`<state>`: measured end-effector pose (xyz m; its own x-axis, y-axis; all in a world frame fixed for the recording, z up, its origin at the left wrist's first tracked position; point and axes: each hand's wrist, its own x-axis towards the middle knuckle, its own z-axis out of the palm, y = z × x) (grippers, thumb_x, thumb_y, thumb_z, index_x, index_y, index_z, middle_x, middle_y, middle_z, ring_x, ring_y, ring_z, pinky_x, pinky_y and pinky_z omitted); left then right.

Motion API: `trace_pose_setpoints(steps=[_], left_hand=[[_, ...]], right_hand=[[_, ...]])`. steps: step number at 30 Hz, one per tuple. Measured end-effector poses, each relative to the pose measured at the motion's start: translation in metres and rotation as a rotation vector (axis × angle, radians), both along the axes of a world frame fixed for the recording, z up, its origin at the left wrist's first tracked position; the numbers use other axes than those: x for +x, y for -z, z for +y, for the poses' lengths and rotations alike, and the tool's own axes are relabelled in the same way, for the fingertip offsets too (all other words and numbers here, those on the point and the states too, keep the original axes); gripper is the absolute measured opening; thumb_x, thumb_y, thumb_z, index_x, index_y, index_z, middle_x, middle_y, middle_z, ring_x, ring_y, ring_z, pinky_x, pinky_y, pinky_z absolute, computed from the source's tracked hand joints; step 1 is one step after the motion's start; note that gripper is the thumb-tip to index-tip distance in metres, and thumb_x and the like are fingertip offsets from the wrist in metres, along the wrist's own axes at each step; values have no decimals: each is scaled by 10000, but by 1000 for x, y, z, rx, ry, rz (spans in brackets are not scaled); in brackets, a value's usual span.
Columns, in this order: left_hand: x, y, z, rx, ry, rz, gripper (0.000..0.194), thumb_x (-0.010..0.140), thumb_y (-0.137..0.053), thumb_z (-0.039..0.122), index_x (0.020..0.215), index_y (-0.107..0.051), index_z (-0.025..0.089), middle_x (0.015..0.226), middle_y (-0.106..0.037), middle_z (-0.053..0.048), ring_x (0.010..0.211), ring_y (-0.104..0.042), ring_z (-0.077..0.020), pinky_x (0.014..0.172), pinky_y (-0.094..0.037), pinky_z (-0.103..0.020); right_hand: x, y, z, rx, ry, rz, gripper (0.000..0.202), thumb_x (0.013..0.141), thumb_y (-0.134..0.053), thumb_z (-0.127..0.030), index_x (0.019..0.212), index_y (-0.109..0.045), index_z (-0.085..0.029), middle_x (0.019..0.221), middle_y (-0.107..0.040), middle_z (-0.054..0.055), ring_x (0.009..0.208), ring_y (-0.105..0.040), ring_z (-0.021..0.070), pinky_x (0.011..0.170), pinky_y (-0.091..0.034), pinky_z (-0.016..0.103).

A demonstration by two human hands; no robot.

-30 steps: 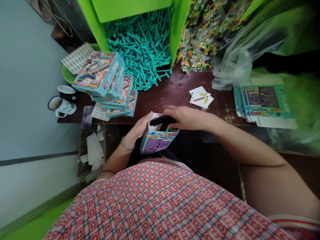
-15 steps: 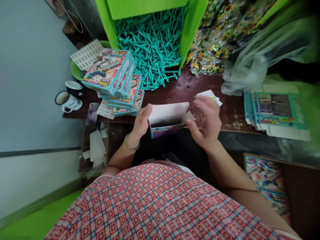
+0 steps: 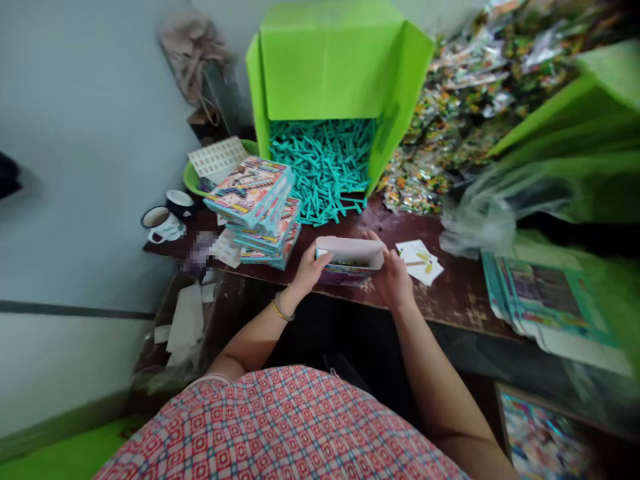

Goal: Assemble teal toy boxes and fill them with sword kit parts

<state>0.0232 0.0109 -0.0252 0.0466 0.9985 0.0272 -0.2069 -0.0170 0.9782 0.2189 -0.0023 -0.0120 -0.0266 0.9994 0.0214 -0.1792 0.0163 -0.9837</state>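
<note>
A small printed box [image 3: 350, 272] with its top open is held between my hands at the table's front edge. My left hand [image 3: 309, 272] grips its left end, thumb over the rim. On the right end, my right hand [image 3: 393, 275] is closed round the side. What lies inside the box is too dark to make out. White cards [image 3: 419, 261] with a printed picture lie just right of my right hand. To the left rises a stack of printed boxes [image 3: 250, 190].
Behind stands a green bin [image 3: 327, 73] of turquoise sticks [image 3: 325, 167]. Bagged orange and green pieces [image 3: 417, 180] lie to its right. Flattened boxes [image 3: 550, 293] sit at the right, a mug [image 3: 163, 225] at the left edge. Paper scraps [image 3: 187, 317] lie lower left.
The view has tilted up, showing more of the bin. My right hand, blurred and spread beside the box before, now holds its right end. The box stands level and its opening faces up more.
</note>
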Motion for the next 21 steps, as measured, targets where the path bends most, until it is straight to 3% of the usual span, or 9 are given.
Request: trace_pose_setpoints(steps=[3,7,9,13,16,21], left_hand=[[0,-7,3,4,73,29,399,833,-713,305,1204,-736,161,1204,-770,-89,1174,-668,-271,1093,-476,-384],[0,-10,5,49,86,96,271,884,-630,291,1064,-766,141,1097,-774,-91,1093,-685,-258,1060,-489,-375],[0,-10,4,72,44,124,235,881,-599,262,991,-771,146,1047,-769,-82,1065,-681,-248,1038,-489,-357],[1,-7,3,72,55,125,213,865,-617,267,953,-769,145,1001,-768,-73,1026,-679,-245,1007,-498,-355],[2,-7,5,41,130,121,231,853,-625,245,998,-774,144,1033,-775,-74,1041,-685,-245,1033,-492,-360],[-3,-7,13,84,212,74,305,829,-570,192,1052,-775,162,1124,-778,-81,1109,-685,-252,1077,-483,-378]], right_hand=[[16,-5,12,-31,-131,-122,583,866,-668,-509,1397,-694,-269,1404,-717,74,1283,-675,302,1120,-528,470],[32,-12,24,395,-18,-706,387,915,-622,-355,1246,-801,-268,1363,-741,76,1246,-703,300,1147,-513,497],[35,-17,23,578,-62,-894,405,950,-603,-366,1301,-781,-267,1351,-746,88,1193,-735,306,1106,-552,498],[38,-28,13,615,-240,-929,455,1038,-524,-477,1359,-746,-243,1317,-762,98,1168,-759,300,1017,-625,449],[36,-38,10,523,-273,-923,462,1076,-457,-489,1323,-766,-251,1270,-783,88,1143,-772,292,1007,-637,440],[23,-44,12,529,-254,-925,397,1039,-546,-442,1309,-773,-260,1260,-787,82,1156,-766,294,1024,-628,457]])
